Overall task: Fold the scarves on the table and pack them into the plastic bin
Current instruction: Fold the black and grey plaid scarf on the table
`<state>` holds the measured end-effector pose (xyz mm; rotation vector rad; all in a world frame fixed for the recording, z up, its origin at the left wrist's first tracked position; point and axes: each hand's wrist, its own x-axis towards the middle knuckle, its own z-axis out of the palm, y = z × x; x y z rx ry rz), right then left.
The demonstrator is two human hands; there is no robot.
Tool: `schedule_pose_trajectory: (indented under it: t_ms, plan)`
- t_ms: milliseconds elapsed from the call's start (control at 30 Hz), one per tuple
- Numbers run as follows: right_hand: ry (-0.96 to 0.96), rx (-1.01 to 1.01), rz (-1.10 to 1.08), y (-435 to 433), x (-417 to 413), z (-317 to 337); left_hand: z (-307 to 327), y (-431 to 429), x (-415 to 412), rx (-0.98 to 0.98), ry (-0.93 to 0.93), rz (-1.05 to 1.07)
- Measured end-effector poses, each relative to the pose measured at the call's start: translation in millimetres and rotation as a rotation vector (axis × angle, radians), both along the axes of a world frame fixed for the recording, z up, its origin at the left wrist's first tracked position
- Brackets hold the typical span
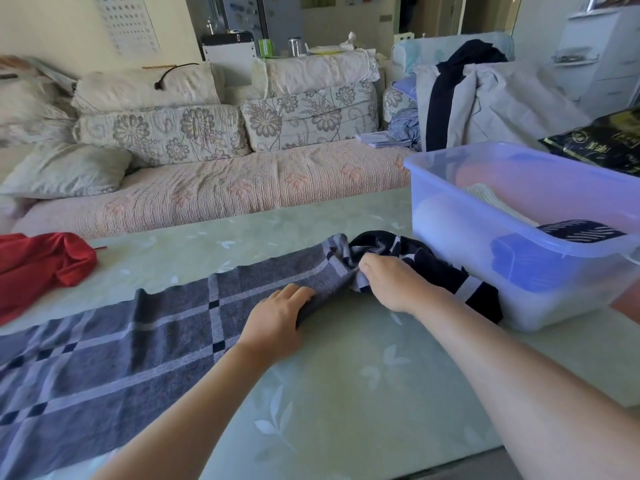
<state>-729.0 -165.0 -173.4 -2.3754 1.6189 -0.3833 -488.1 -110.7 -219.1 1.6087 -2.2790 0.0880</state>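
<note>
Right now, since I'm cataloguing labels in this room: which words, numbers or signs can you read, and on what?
No text reads clearly.
Wall chart: rows of small marks, too small to read.
Black package behind the plastic bin: gold characters, too blurred to read.

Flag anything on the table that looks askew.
The grey plaid scarf lies flat except its right end, bunched against a dark navy scarf beside the plastic bin. A red scarf sits crumpled at the left edge of the table.
</note>
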Motion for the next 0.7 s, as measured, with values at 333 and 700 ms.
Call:
schedule_pose_trajectory:
  t_ms: [333, 700]
  plan:
    - [0.494, 0.308, 0.019, 28, 7, 42, 37, 24, -15, 0.639, 0.374, -0.213]
    - [0.265, 0.002, 0.216, 1, 66, -14, 1, -16, -19, 0.489, -0.202, 0.23]
